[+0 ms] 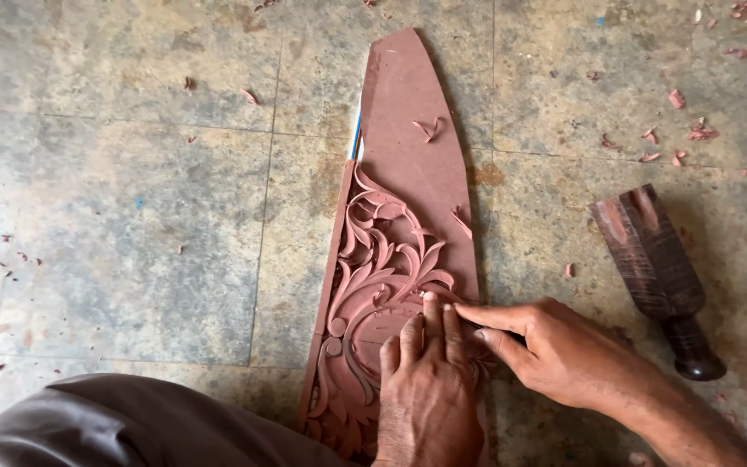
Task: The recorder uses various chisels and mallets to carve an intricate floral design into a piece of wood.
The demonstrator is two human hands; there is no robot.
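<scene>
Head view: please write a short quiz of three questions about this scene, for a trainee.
1. True or false: both hands rest on the carved wooden panel.
2. Which lies right of the panel on the stone floor? A) wooden mallet B) saw C) brush
3. What small things are scattered on the floor?

Key:
1. True: left hand and right hand touch it.
2. A, the wooden mallet.
3. Reddish wood chips.

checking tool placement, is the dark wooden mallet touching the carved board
Apart. The head view shows bare floor between the mallet and the carved board.
</scene>
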